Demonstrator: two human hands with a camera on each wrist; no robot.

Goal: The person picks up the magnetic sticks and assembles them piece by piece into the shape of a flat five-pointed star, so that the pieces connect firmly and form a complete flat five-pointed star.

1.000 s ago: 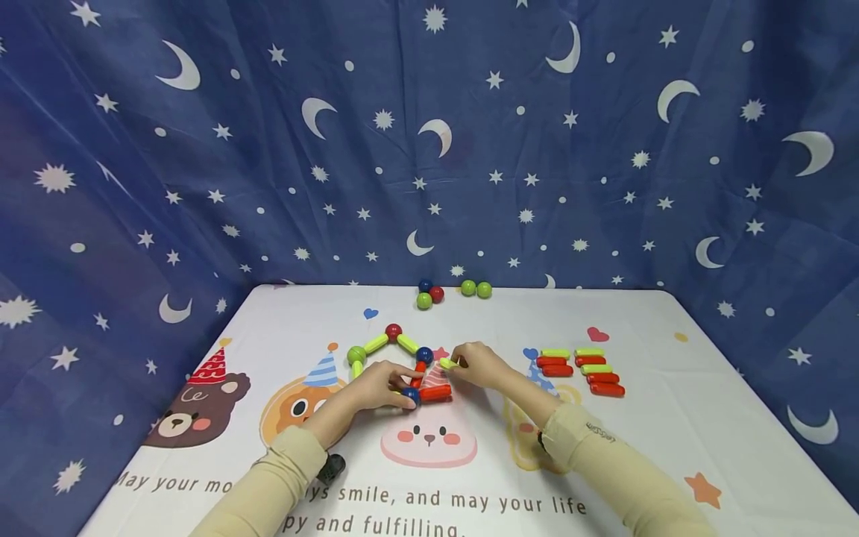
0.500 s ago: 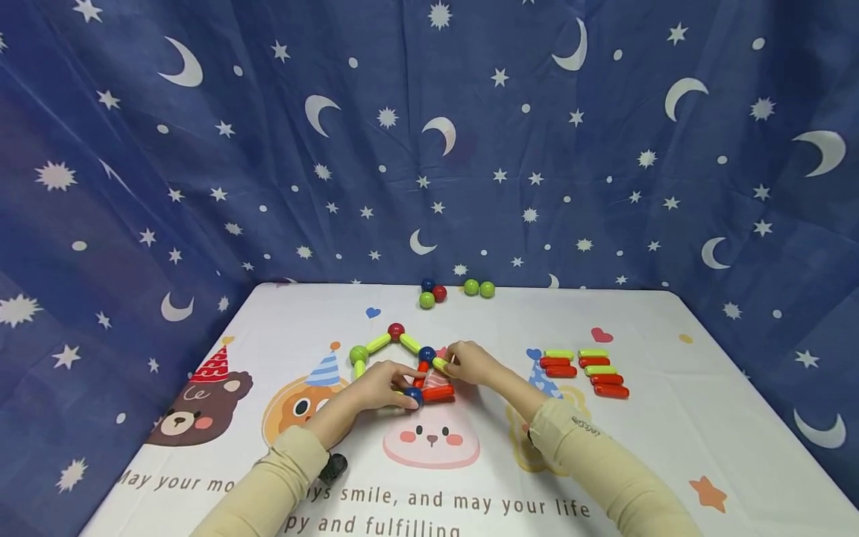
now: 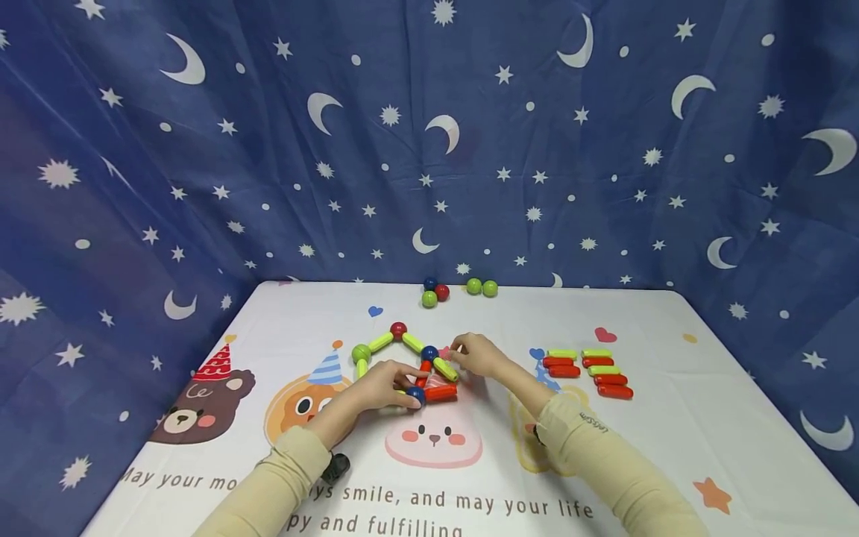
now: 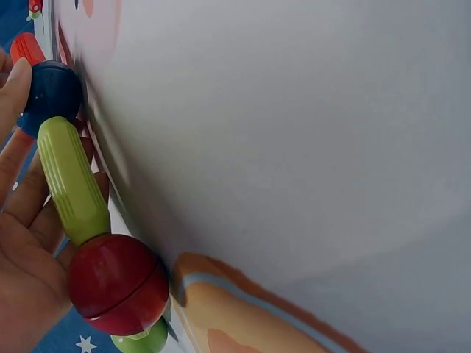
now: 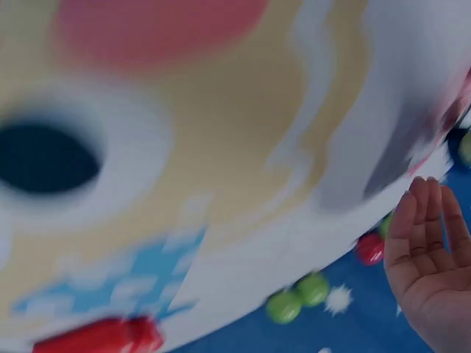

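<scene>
Ball-and-rod building pieces form a ring, partly hidden by my left hand point(image 3: 379, 385). Its thumb and fingers grip the near blue ball point(image 3: 416, 396). From that ball a red rod point(image 3: 441, 392) points right, and another red rod point(image 3: 424, 374) runs to the far blue ball point(image 3: 429, 353). A yellow-green rod point(image 3: 446, 369) slants off the far blue ball with its other end free. In the left wrist view, a yellow-green rod point(image 4: 72, 176) links the blue ball to a red ball point(image 4: 118, 283). My right hand point(image 3: 478, 353) hovers beside the slanting rod, fingers extended and holding nothing.
Two groups of red and yellow-green rods point(image 3: 562, 362) lie on the right of the table. At the back edge sit loose balls, including a red ball point(image 3: 442, 292) and a green ball point(image 3: 490, 289). A starry blue curtain point(image 3: 429, 149) hangs behind.
My right hand brought the yellow-green rod left to the far blue ball, then let it go and drew back slightly. My left hand keeps its grip on the near blue ball.
</scene>
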